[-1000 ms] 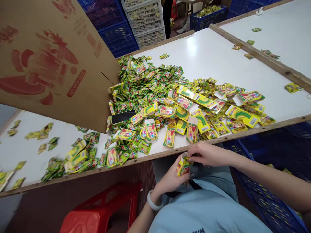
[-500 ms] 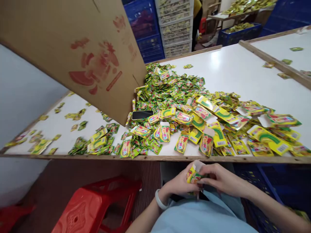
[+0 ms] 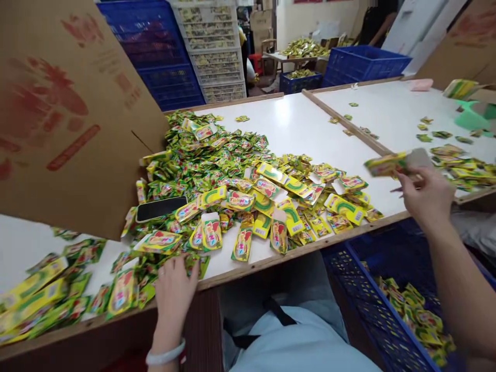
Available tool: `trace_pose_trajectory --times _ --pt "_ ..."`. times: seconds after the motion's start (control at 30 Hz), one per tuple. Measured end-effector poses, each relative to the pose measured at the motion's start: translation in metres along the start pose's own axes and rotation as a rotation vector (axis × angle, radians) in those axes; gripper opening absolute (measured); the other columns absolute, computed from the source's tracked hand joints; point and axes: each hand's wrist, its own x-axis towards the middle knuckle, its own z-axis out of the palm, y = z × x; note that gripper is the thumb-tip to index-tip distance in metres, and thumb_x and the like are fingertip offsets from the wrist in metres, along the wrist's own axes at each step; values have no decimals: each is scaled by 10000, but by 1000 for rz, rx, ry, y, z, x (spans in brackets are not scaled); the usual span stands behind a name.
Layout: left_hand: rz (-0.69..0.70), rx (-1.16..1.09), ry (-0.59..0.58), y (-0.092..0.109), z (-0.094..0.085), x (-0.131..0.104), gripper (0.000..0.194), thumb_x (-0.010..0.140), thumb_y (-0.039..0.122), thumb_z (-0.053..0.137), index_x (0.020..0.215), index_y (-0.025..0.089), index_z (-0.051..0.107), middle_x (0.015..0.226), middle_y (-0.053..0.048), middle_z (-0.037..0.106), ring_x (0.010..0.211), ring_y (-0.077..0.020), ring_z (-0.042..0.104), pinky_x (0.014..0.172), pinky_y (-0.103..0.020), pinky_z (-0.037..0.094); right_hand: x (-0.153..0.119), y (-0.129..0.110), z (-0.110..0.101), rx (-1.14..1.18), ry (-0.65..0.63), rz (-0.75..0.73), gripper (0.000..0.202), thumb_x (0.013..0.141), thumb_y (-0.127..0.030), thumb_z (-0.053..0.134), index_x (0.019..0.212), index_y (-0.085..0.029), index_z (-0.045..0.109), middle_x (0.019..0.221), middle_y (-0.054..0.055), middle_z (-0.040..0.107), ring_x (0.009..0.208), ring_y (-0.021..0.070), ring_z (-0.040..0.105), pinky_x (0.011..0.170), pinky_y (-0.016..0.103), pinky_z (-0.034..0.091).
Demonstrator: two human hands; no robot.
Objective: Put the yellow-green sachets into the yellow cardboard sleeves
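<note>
My right hand [image 3: 428,194] is raised over the table's right part, closed around a small yellow-and-green candy box [image 3: 387,164] with a pale end flap sticking out; motion blurs the box. At the table's front edge, my left hand [image 3: 176,284] reaches down onto small green candy packets [image 3: 191,261]. Its thumb and fingers are apart, and the fingertips are partly hidden among the packets. A heap of these packets [image 3: 228,150] spreads behind it. Several more yellow candy boxes [image 3: 242,243], some with open flaps, lie along the front of the heap.
A big cardboard carton [image 3: 112,139] leans at the left. Near its lower corner lies a dark phone [image 3: 160,208]. A wooden strip [image 3: 344,121] crosses the white tabletop. Below the right side stands a blue crate [image 3: 372,289] holding filled packs. Stacked crates [image 3: 217,57] stand behind.
My hands, together on a box at my lap before, are now apart: the right has carried a box up and right, the left has gone to the packets. The view has turned right.
</note>
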Motion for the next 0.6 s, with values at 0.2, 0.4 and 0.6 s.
trace_pose_trajectory --times 0.2,0.4,0.6 --pt "-30 144 161 -9 23 -3 654 807 410 572 1316 10 484 1237 -255 479 1203 -411 465 1031 -588 396 -50 -51 41 -276 -546 -220 327 962 -445 536 1064 -147 623 924 135 693 865 278 652 693 326 446" --pt "-37 -100 135 -6 17 -13 482 821 253 591 1272 99 524 1148 -175 593 1130 -329 560 1019 -525 451 -121 -58 89 -256 -692 -380 283 905 -419 577 948 -140 581 976 214 645 964 361 627 827 423 484" --pt "-233 -503 99 -11 13 -37 490 814 312 666 1270 151 588 1053 -116 678 1001 -250 648 903 -412 520 -122 -31 106 -221 -596 -407 471 905 -554 488 1095 -130 566 961 268 643 945 444 635 784 509 493"
